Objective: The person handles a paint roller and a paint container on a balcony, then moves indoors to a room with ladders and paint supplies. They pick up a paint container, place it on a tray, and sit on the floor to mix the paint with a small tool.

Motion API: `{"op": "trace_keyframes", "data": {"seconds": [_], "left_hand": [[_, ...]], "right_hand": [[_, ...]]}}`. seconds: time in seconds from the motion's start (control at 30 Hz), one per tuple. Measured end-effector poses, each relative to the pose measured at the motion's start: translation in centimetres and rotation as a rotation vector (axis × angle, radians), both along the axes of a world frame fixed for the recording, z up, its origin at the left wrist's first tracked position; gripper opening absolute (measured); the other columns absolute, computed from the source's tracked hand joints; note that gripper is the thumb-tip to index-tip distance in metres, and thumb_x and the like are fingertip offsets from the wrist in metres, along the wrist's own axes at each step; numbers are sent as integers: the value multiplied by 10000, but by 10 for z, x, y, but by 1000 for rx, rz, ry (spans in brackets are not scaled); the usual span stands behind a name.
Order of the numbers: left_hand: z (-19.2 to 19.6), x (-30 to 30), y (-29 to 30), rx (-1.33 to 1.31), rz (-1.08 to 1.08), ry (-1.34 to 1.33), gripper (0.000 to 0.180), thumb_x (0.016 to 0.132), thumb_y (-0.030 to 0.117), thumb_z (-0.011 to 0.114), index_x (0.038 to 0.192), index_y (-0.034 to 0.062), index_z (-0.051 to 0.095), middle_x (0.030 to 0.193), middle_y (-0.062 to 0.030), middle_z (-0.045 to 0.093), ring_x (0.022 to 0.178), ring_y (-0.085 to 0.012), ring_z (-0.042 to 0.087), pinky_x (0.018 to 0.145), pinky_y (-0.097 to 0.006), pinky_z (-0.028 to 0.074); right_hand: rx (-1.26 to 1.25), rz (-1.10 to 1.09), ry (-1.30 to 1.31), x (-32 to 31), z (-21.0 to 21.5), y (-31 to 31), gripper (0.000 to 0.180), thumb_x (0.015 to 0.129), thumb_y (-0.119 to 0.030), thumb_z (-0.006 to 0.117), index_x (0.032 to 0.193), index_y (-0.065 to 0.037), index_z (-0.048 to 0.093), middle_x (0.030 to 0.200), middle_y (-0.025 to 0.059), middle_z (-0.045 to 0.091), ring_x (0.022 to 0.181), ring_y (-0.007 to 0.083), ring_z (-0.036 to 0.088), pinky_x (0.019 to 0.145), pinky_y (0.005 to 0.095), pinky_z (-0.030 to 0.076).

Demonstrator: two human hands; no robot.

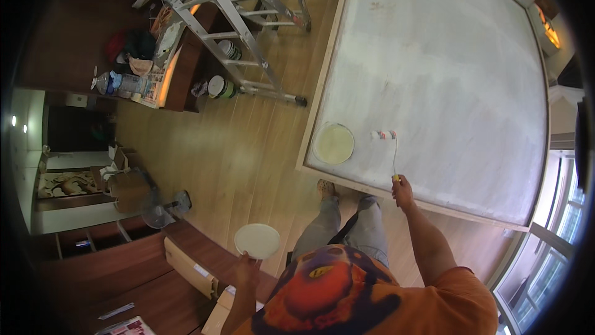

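Observation:
My right hand (403,191) is closed round the yellow handle of a small paint roller (384,135). Its roller end lies over a large whitish panel (458,105) with a wooden rim. To the left of the roller, at the panel's near left corner, is a round container (333,144) showing a pale cream surface, perhaps paint. Off to the left and lower down, my left hand (246,267) grips a round white lid (257,240) by its near edge, away from the panel. The lid's flat side faces up.
An aluminium ladder (248,44) stands at the far left, near paint buckets (221,87) on the wood floor (248,143). Beyond is a cluttered cabinet with clear bottles (127,84). A fan (162,211) and brown cabinets (124,260) lie on my left; windows (551,236) on my right.

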State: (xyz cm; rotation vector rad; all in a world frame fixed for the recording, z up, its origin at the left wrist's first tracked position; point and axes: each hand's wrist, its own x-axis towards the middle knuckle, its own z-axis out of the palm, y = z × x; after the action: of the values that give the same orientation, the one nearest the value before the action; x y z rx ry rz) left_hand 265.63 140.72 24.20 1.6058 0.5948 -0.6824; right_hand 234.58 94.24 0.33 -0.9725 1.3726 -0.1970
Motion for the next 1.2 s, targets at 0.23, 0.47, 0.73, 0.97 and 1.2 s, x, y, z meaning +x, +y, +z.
{"op": "trace_keyframes", "data": {"seconds": [0.23, 0.47, 0.73, 0.97, 1.2], "left_hand": [[28, -26, 22, 215, -48, 82, 411, 1111, 298, 466, 1410, 16, 473, 1355, -129, 575, 1237, -260, 581, 1027, -474, 486], [60, -7, -26, 192, -120, 37, 376, 1094, 300, 512, 1394, 75, 500, 1309, -70, 616, 1201, -231, 605, 1021, -445, 489], [66, 1, -48, 177, -97, 54, 386, 1076, 312, 531, 1388, 86, 506, 1312, -54, 611, 1206, -228, 597, 1024, -431, 480], [66, -1, -41, 188, -94, 54, 408, 1077, 318, 525, 1405, 77, 491, 1333, -67, 595, 1229, -237, 583, 1059, -464, 465], [76, -11, -29, 252, -18, 83, 461, 1091, 326, 490, 1463, 57, 445, 1416, -92, 545, 1303, -260, 539, 1120, -501, 421]], "right_hand": [[162, 50, 203, 5, -71, -1, 395, 1027, -393, 606, 1270, -83, 638, 679, 13, 511, 491, 130, 490, 402, 315, 413], [-107, 221, 235, 11, -158, 13, 456, 1020, -426, 595, 1332, -95, 624, 674, 67, 554, 491, 188, 519, 392, 362, 413], [-135, -19, 86, 56, -96, 24, 402, 1005, -348, 644, 1294, -69, 642, 965, 112, 655, 827, 236, 624, 729, 373, 509], [-387, 388, 167, 67, -44, 8, 329, 808, -39, 786, 1107, -109, 666, 925, 109, 590, 859, 269, 623, 773, 401, 520], [-469, 523, 343, 76, -74, -29, 333, 784, 36, 770, 1039, -133, 639, 1033, 145, 583, 950, 357, 640, 813, 467, 529]]}}
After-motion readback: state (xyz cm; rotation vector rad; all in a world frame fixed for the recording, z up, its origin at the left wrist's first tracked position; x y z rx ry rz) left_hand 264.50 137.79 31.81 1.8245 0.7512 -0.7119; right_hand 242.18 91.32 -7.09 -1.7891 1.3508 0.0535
